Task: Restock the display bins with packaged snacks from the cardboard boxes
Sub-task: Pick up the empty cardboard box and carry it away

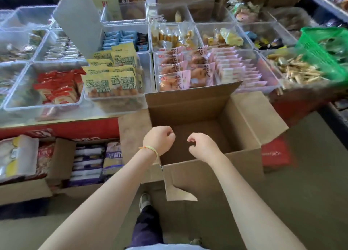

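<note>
An open cardboard box (188, 106) stands on the floor in front of me, its inside dark and with no packets showing. My left hand (158, 139), with a yellow band at the wrist, hovers over the box's near left corner with fingers curled and nothing in it. My right hand (202, 146) hovers beside it over the box's opening, fingers also curled and holding nothing. Behind the box, clear display bins hold pink snack packets (188, 69), yellow-green packets (113, 76) and red packets (56, 86).
To the left, two more cardboard boxes hold purple-and-white packets (88, 163) and white bags (18, 155). A green basket (323, 48) sits on the bins at right. A red bag (276, 152) lies right of the box. My shoe (145, 200) is below.
</note>
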